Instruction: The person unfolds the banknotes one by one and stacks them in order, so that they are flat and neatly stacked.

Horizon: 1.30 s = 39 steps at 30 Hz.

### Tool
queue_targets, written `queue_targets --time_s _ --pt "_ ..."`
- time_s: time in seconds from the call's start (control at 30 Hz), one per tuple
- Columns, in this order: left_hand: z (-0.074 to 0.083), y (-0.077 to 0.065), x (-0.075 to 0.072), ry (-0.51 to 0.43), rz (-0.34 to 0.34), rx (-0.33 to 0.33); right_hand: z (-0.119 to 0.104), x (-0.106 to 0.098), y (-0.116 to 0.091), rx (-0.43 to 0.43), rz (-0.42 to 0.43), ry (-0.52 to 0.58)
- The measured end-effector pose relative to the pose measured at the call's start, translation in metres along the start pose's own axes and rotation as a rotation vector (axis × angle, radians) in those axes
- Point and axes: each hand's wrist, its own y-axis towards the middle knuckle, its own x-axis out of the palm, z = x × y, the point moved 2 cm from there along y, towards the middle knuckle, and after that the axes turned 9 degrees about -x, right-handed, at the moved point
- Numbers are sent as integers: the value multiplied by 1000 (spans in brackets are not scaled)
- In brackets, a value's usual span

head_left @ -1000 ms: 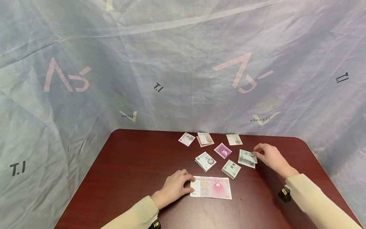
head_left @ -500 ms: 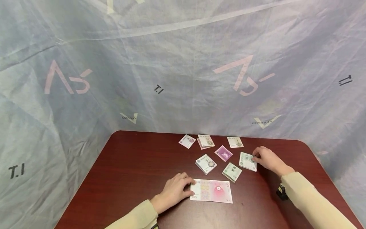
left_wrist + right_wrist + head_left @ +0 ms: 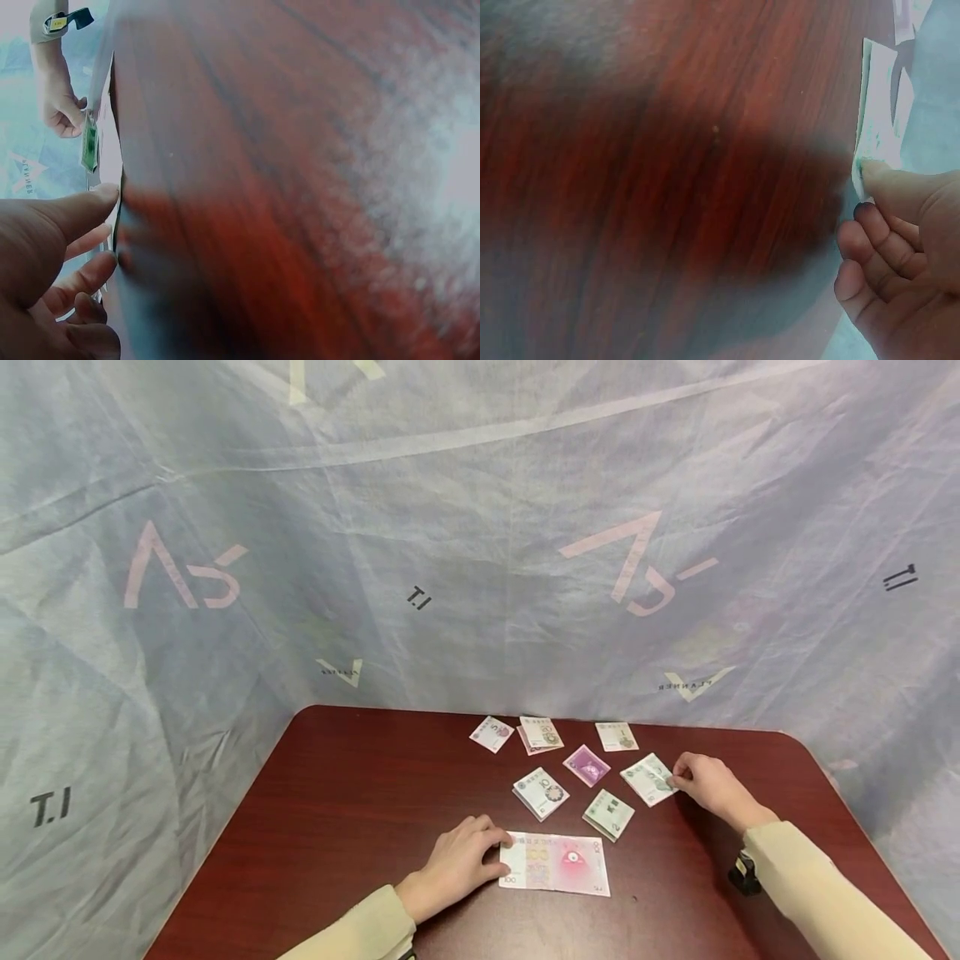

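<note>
In the head view my left hand (image 3: 459,865) rests at the left end of a pink 100 banknote (image 3: 555,863), which lies spread flat. Its thumb and index fingertip touch that end, set apart from each other; the left wrist view shows the fingers loosely bent. Farther right, my right hand (image 3: 712,787) pinches the right corner of a folded green banknote (image 3: 647,777). The right wrist view shows the thumb over this note (image 3: 877,112), with part of the forefinger hidden behind. A folded green 2 note (image 3: 609,815) lies between the two hands.
Several more folded banknotes lie farther back: a 10 note (image 3: 540,792), a purple note (image 3: 587,766), a 5 note (image 3: 492,734), a 20 note (image 3: 542,733) and a 1 note (image 3: 617,736). A grey cloth (image 3: 480,635) hangs behind the dark red table (image 3: 337,793).
The folded green banknote, one second ago with its lower half showing separately, now looks closed and has turned askew. My right hand has shifted slightly with it. My left hand stays put.
</note>
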Motion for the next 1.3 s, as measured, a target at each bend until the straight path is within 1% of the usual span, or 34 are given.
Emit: queue_targets --time_s 0.07,0.3,0.43,0.53,0.7,0.93,1.2,1.3 --pt "0 1 0 3 2 2 1 -1 -3 9 7 6" --pt "2 1 -2 17 -9 10 1 -4 -16 2 41 -2" --pt "1 0 -1 20 -17 7 -2 -5 -25 7 58 -8" --pt "1 0 0 20 -20 6 -5 -8 -33 24 77 10" --pt "2 0 -1 24 -11 13 -15 -16 -44 70 128 59" --pt "1 0 -1 18 7 19 -33 -25 -52 109 174 134" --pt "2 -2 -1 12 12 14 -57 -24 -51 105 235 261" --pt "2 -3 0 0 17 5 -67 -24 -49 104 257 290"
